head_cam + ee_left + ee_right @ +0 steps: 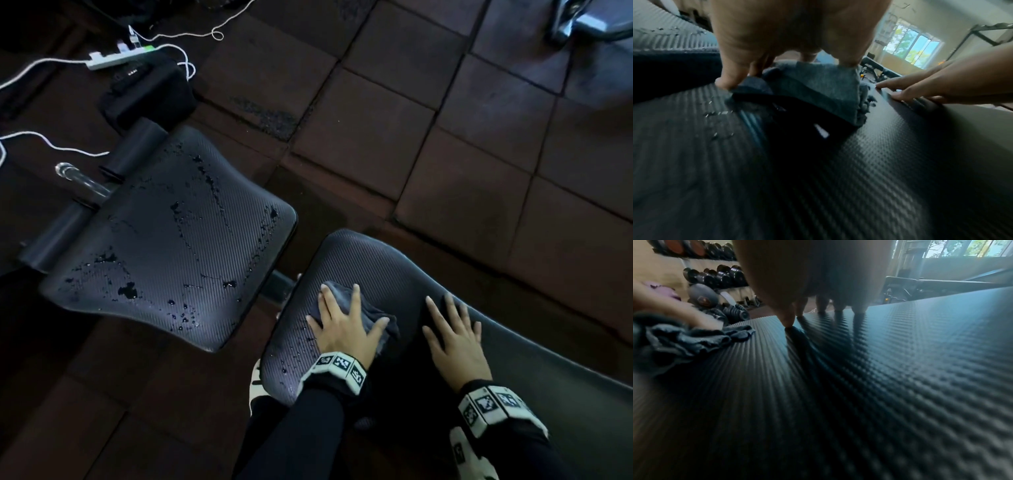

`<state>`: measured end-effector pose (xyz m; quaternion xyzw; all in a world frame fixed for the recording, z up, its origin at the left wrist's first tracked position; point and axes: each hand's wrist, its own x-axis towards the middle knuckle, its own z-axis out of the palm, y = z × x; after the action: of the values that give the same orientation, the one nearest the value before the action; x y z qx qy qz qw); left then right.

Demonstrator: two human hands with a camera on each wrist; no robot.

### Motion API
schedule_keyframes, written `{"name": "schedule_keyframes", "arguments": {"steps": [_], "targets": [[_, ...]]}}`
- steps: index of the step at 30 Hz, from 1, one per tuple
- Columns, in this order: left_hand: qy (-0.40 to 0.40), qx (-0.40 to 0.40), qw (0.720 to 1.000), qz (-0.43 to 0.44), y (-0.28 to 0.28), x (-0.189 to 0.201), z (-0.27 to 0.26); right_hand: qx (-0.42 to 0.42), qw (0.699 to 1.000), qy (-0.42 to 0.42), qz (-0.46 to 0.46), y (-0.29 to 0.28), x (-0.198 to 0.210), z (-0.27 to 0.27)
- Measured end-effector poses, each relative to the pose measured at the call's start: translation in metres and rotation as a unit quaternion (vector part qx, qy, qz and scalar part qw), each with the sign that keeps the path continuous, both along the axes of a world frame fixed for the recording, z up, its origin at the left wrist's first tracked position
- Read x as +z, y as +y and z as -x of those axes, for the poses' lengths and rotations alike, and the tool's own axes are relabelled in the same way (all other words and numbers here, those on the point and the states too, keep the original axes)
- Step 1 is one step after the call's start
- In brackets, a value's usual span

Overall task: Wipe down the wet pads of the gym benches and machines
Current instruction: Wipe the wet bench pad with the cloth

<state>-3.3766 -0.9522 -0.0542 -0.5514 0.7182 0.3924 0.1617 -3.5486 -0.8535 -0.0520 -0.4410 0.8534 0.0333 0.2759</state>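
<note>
Grey cloth (356, 310) under flat left hand (346, 329); right hand (457, 339) flat on pad (308, 270), fingers splayed.

At the bottom centre, the left hand (346, 329) presses a grey cloth (363, 317) flat on the back pad (342, 260); the right hand (455, 337) lies flat beside it. The seat pad (164, 240), centre left, carries water drops.
</note>
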Motion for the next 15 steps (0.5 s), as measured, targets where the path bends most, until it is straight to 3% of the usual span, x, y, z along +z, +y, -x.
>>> {"name": "schedule_keyframes", "arguments": {"steps": [3, 11, 15], "targets": [[0.034, 0.007, 0.999, 0.042, 0.014, -0.013, -0.008, -0.004, 1.0, -0.007, 0.016, 0.0, -0.002, 0.0], [0.144, -0.087, 0.975, 0.144, 0.107, -0.042, -0.082, -0.002, 0.999, -0.015, 0.028, 0.002, -0.002, 0.0], [0.118, -0.122, 0.972, 0.165, 0.11, -0.037, -0.069, -0.003, 0.999, -0.009, 0.037, 0.003, -0.003, -0.001]]}}
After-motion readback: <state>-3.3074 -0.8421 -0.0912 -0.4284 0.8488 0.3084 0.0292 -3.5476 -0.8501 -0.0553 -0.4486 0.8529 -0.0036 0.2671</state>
